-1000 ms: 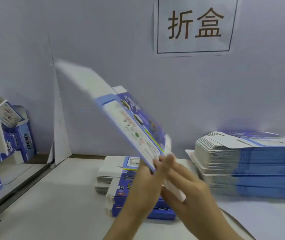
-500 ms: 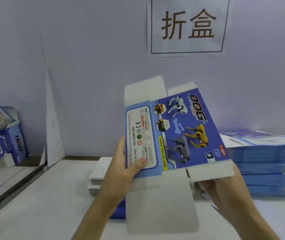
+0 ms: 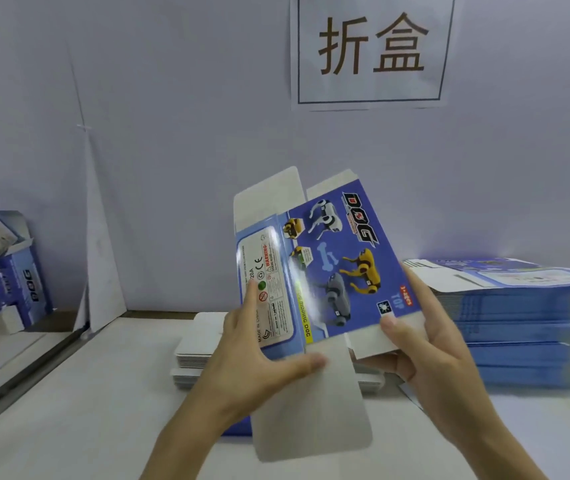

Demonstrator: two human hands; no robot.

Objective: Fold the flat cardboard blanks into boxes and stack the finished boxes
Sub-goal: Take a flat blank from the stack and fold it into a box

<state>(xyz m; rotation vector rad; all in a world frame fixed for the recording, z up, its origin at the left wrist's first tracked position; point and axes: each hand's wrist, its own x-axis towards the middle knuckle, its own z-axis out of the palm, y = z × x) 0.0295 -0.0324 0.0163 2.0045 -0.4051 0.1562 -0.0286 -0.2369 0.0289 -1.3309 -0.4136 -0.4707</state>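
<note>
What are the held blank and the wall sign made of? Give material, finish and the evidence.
The blank: thin cardboard, likely; its printed face is glossy, with a white glare streak across it, while the bare flaps look matte grey-white. The wall sign: probably plain matte paper, lying flat, no glare.

A paper sign (image 3: 370,50) hangs on the lavender wall (image 3: 172,133).

two bare hands show, the left hand (image 3: 252,362) and the right hand (image 3: 425,344), each with slim fingers (image 3: 254,297) and short, plain nails (the thumbnails (image 3: 388,322) are the clearest). the left forearm (image 3: 186,445) and the right forearm (image 3: 491,441) are bare too, uncovered all the way down to the bottom edge of the view.
</note>
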